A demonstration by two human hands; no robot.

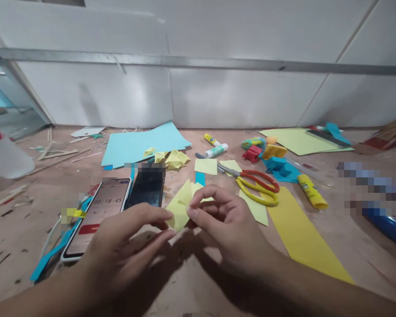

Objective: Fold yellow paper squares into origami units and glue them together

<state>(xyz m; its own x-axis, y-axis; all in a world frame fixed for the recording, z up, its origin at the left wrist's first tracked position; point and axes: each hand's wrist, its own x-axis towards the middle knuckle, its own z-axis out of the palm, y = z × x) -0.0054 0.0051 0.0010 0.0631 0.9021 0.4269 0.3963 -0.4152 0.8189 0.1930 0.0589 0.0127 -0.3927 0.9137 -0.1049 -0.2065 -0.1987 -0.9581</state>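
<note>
I pinch the folded yellow paper [177, 212] in my right hand [232, 220]; my left hand [128, 240], slightly parted, meets its eight-o'clock edge, grip unclear; likely light, easily creased, best held by edges; scissors [258, 187] at two o'clock.

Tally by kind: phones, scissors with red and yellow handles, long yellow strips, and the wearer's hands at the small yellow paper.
Phones: 2, the white-edged phone and the dark phone
Scissors: 1
Long yellow strip: 1
Hands at the yellow paper: 2, left hand and right hand
Total: 6
</note>
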